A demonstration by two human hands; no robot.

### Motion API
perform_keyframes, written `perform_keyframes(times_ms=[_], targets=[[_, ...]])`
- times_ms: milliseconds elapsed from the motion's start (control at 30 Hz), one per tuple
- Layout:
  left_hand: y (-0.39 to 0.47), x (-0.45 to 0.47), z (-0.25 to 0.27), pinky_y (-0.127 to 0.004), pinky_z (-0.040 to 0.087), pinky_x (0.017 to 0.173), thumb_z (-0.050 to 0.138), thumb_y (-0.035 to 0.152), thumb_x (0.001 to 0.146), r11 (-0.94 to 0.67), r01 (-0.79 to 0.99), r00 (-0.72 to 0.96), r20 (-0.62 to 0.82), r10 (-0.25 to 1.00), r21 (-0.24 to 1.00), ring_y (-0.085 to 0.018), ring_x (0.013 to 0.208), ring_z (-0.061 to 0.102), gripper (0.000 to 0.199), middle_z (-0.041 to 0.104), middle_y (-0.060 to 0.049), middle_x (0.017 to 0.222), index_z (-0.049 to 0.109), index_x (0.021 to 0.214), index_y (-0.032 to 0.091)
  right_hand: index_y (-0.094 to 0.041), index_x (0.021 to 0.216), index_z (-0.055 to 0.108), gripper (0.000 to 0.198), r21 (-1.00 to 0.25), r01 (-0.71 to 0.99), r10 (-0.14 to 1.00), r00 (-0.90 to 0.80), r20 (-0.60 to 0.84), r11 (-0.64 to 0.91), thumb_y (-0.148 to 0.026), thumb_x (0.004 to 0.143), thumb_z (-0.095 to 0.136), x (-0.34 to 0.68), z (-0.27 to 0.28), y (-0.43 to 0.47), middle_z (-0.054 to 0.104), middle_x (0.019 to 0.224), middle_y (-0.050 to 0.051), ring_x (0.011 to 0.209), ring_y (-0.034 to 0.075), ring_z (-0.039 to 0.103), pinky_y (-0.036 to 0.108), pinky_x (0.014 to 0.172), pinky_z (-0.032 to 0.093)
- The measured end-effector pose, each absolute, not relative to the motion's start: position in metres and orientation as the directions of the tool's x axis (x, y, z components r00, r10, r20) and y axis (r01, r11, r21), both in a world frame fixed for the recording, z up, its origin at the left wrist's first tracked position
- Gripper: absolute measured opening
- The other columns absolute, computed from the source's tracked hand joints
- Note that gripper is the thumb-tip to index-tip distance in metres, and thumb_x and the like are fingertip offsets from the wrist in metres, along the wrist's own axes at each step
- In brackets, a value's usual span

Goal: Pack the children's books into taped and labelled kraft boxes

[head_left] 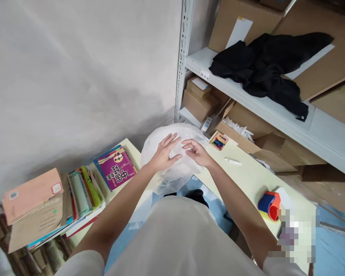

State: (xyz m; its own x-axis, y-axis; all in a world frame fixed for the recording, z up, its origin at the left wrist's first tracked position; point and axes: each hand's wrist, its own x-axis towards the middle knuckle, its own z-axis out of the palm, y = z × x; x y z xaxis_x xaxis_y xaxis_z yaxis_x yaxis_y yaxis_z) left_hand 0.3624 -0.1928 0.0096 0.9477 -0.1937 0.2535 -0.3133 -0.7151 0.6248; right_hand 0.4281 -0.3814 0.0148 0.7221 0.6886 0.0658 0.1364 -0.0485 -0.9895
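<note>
A bulging white translucent plastic bag (178, 172) sits in front of me, between two pale tabletops; what it contains is hidden. Over its left part is my left hand (166, 152), palm down, fingers stretched and thumb apart. My right hand (197, 154) is over the bag's right part, its fingers loosely bent and spread. Neither hand grips anything, and the fingertips of the two are close but apart. Whether the palms press on the plastic I cannot tell.
On the left table are a purple book (117, 166), upright books (87, 188) and a pink folder (34, 195). The right table (247, 176) bears a crayon box (219, 141), a white marker (232, 161) and a red-blue holder (268, 205). Shelving (247, 96) with cartons and black cloth (267, 65) stands beyond.
</note>
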Motion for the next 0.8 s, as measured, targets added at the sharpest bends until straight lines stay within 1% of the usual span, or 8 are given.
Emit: perform_keyframes(times_ms=[133, 200, 267, 333, 433, 533, 667, 800], targets=[[-0.199, 0.384, 0.042, -0.053, 0.018, 0.106, 0.056, 0.047, 0.082, -0.722, -0.407, 0.911, 0.186, -0.369, 0.560, -0.029, 0.123, 0.045, 0.045, 0.059, -0.011, 0.123, 0.053, 0.119, 0.021, -0.019, 0.088, 0.060, 0.014, -0.971, 0.232, 0.748, 0.655, 0.107, -0.064, -0.030, 0.079, 0.062, 0.442, 0.058, -0.387, 0.064, 0.089, 0.002, 0.087, 0.015, 0.060, 0.032, 0.083, 0.046], [-0.200, 0.394, 0.053, -0.053, 0.018, 0.103, 0.057, 0.047, 0.081, -0.738, -0.408, 0.907, 0.149, -0.393, 0.537, -0.026, 0.109, 0.054, 0.032, 0.066, -0.007, 0.101, 0.060, 0.098, 0.020, -0.019, 0.092, 0.060, 0.022, -0.954, 0.265, 0.683, 0.724, 0.099, -0.142, -0.033, 0.076, 0.066, 0.446, 0.079, -0.399, 0.065, 0.092, 0.003, 0.086, 0.015, 0.060, 0.031, 0.080, 0.047], [-0.199, 0.402, 0.061, -0.051, 0.020, 0.102, 0.057, 0.045, 0.082, -0.741, -0.399, 0.914, 0.169, -0.369, 0.539, -0.023, 0.100, 0.056, 0.027, 0.065, -0.004, 0.090, 0.060, 0.086, 0.019, -0.021, 0.106, 0.057, 0.044, -0.935, 0.268, 0.617, 0.784, 0.071, -0.234, -0.034, 0.067, 0.075, 0.446, 0.094, -0.415, 0.064, 0.101, 0.005, 0.087, 0.016, 0.060, 0.030, 0.076, 0.048], [-0.198, 0.409, 0.066, -0.047, 0.022, 0.102, 0.053, 0.043, 0.084, -0.722, -0.387, 0.921, 0.206, -0.331, 0.574, -0.019, 0.093, 0.058, 0.025, 0.065, -0.002, 0.088, 0.059, 0.085, 0.019, -0.023, 0.114, 0.054, 0.063, -0.906, 0.266, 0.595, 0.803, 0.020, -0.328, -0.033, 0.059, 0.081, 0.443, 0.102, -0.434, 0.063, 0.107, 0.005, 0.087, 0.017, 0.060, 0.030, 0.073, 0.048], [-0.200, 0.418, 0.074, -0.044, 0.022, 0.103, 0.056, 0.044, 0.083, -0.676, -0.386, 0.921, 0.220, -0.321, 0.628, -0.015, 0.086, 0.058, 0.026, 0.064, 0.000, 0.088, 0.059, 0.095, 0.020, -0.021, 0.104, 0.059, 0.049, -0.878, 0.247, 0.497, 0.868, 0.012, -0.411, -0.035, 0.061, 0.078, 0.436, 0.105, -0.461, 0.064, 0.097, 0.003, 0.077, 0.016, 0.059, 0.029, 0.065, 0.048], [-0.204, 0.428, 0.079, -0.044, 0.026, 0.100, 0.065, 0.044, 0.074, -0.691, -0.367, 0.919, 0.131, -0.371, 0.623, -0.018, 0.087, 0.058, 0.039, 0.063, 0.001, 0.086, 0.060, 0.106, 0.023, -0.021, 0.102, 0.060, 0.047, -0.893, 0.260, 0.308, 0.940, 0.147, -0.368, -0.036, 0.060, 0.077, 0.427, 0.112, -0.486, 0.063, 0.093, 0.002, 0.070, 0.014, 0.058, 0.026, 0.059, 0.048], [-0.215, 0.442, 0.078, -0.046, 0.031, 0.096, 0.058, 0.030, 0.077, -0.743, -0.430, 0.890, 0.101, -0.445, 0.513, -0.025, 0.105, 0.054, 0.019, 0.064, -0.006, 0.101, 0.068, 0.089, 0.020, -0.024, 0.112, 0.057, 0.059, -0.896, 0.297, 0.152, 0.953, 0.260, -0.329, -0.032, 0.057, 0.078, 0.416, 0.135, -0.519, 0.062, 0.101, 0.003, 0.076, 0.016, 0.059, 0.027, 0.061, 0.049], [-0.223, 0.458, 0.071, -0.034, 0.043, 0.084, 0.048, 0.025, 0.081, -0.682, -0.391, 0.905, 0.121, -0.409, 0.618, -0.020, 0.098, 0.059, 0.028, 0.066, -0.006, 0.104, 0.063, 0.104, 0.020, -0.026, 0.118, 0.054, 0.059, -0.926, 0.293, -0.037, 0.950, 0.310, -0.237, -0.033, 0.062, 0.073, 0.406, 0.149, -0.558, 0.061, 0.096, 0.003, 0.078, 0.018, 0.061, 0.028, 0.062, 0.049]])
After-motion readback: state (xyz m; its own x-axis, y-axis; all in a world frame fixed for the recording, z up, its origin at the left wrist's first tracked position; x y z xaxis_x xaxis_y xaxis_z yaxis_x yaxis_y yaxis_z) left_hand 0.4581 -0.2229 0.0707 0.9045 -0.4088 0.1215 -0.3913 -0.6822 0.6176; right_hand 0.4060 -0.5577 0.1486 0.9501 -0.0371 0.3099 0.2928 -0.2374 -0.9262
